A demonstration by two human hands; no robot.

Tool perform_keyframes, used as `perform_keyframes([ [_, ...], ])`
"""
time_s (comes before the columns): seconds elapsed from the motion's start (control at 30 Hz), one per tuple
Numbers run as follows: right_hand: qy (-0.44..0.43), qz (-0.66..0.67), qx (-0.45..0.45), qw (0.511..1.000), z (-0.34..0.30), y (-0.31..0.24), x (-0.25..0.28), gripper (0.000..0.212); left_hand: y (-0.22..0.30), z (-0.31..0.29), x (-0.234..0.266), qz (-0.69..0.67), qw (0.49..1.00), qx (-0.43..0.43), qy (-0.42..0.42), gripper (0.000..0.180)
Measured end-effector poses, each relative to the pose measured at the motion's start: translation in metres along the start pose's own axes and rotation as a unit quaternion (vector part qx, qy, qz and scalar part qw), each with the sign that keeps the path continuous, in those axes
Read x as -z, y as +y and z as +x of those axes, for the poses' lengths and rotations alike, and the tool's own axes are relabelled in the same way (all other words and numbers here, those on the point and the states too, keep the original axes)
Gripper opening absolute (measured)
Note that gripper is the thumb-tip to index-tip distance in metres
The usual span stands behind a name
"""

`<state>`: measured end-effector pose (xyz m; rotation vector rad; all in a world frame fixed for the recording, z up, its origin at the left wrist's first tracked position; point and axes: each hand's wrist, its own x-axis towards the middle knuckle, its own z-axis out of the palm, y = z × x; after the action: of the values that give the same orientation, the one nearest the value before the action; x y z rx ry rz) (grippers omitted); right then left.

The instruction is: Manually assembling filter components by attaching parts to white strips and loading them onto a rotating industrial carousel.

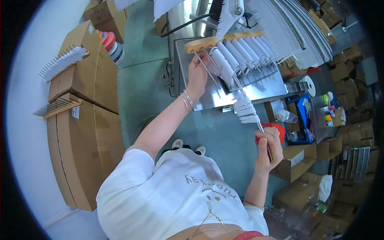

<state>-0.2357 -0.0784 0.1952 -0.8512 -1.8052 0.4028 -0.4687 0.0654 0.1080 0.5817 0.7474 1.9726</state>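
Note:
My right hand (269,148) is closed around the lower end of a thin metal rod (260,126). White slips (245,107) are threaded along that rod, which slants up toward a wooden rack (196,45) on the steel table. My left hand (198,75) is at the rack's left end, beside the bare metal pins (210,72). Its fingers are bent in against the pins and the nearest white pieces, and what they grip is partly hidden. Farther right along the rack, several pins carry packed white stacks (240,54).
The steel table (256,89) runs under the rack, with hanging white sheets (276,28) behind. Tall cardboard boxes (84,144) stand at left, bearing two more pin racks (64,107). A blue crate (306,120), open cartons (294,164) and a red object (281,133) are at right.

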Motion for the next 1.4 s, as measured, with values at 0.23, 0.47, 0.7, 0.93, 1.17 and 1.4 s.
perform_keyframes([
  [0.23, 0.022, 0.044, -0.053, 0.997, -0.002, 0.009, 0.001, 0.018, -0.005, 0.001, -0.001, -0.080, 0.993, 0.084, -0.015, 0.010],
  [0.47, -0.010, 0.060, -0.010, 0.998, 0.005, 0.011, 0.006, 0.031, 0.001, -0.004, -0.002, -0.025, 0.998, 0.052, -0.022, 0.009],
  [0.7, 0.000, 0.056, -0.061, 0.997, 0.003, 0.019, 0.001, 0.035, 0.003, -0.022, -0.011, -0.021, 0.998, 0.043, -0.031, 0.013],
  [0.93, 0.060, 0.145, -0.070, 0.985, -0.025, 0.031, 0.026, 0.036, 0.008, -0.084, -0.032, 0.113, 0.984, 0.049, -0.129, 0.013],
  [1.17, 0.056, 0.118, -0.067, 0.989, -0.036, 0.011, 0.057, 0.043, -0.008, -0.105, -0.053, 0.111, 0.972, 0.031, -0.207, 0.013],
  [1.4, 0.063, 0.037, -0.063, 0.995, -0.002, 0.025, 0.027, 0.021, -0.026, -0.055, -0.034, 0.172, 0.982, -0.032, 0.072, 0.023],
])
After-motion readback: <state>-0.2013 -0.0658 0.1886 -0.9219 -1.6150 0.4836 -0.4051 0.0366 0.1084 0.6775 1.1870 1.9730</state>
